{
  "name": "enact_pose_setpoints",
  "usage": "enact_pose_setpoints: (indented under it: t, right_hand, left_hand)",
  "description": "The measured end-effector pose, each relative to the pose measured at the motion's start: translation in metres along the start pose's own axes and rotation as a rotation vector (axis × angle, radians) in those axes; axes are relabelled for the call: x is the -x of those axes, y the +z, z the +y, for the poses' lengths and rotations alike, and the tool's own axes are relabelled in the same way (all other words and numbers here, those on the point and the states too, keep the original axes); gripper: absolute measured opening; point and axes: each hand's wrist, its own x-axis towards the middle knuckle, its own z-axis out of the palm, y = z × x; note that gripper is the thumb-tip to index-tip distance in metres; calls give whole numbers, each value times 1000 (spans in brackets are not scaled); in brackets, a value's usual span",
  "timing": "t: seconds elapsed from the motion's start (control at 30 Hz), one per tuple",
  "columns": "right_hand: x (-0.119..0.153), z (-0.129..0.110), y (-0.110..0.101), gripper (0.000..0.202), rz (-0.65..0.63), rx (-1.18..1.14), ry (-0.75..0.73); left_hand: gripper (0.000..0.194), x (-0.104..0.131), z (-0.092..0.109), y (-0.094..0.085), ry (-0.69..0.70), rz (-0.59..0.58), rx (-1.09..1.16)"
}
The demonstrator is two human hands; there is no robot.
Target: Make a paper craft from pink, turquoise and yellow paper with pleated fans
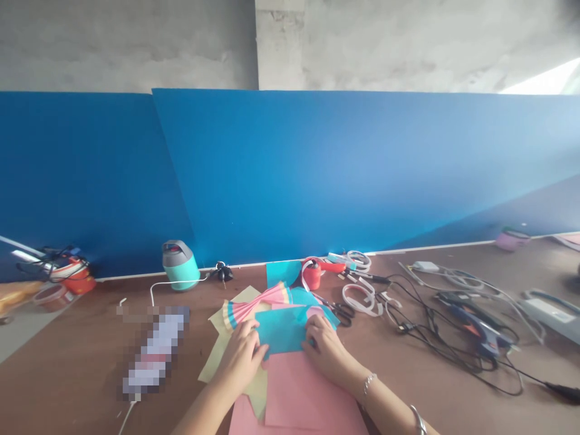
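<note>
A sheet of blue paper lies between my two hands, above the pink paper. My left hand is closed on its left edge, fingers curled and thumb at the lower corner. On the opposite edge, my right hand grips the same sheet with bent fingers. Pink paper sheets lie below the hands, partly over yellow-green paper. Just behind the blue sheet rests a pleated paper fan in pink, yellow and blue stripes, pinched at its middle.
Behind the papers are a red tape dispenser and scissors. Tangled cables and a blue-black tool spread to the right. A pixelated phone-like object and a teal container stand left, before the blue partition.
</note>
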Motion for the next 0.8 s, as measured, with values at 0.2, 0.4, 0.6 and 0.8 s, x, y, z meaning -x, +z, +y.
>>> enact_pose_setpoints:
  t: [0.2,0.4,0.6,0.8]
  right_hand:
    - [3,-5,-1,13,7,121,31]
    - [4,-5,1,13,1,185,25]
    - [3,-6,1,13,-11,172,46]
    - [2,-5,-1,12,-19,155,45]
  left_hand:
    - [23,-1,-1,2,13,30,-10]
    - [25,0,-4,5,16,52,5]
    - [25,0,-5,5,1,31,4]
    - [9,1,9,2,-14,76,-111]
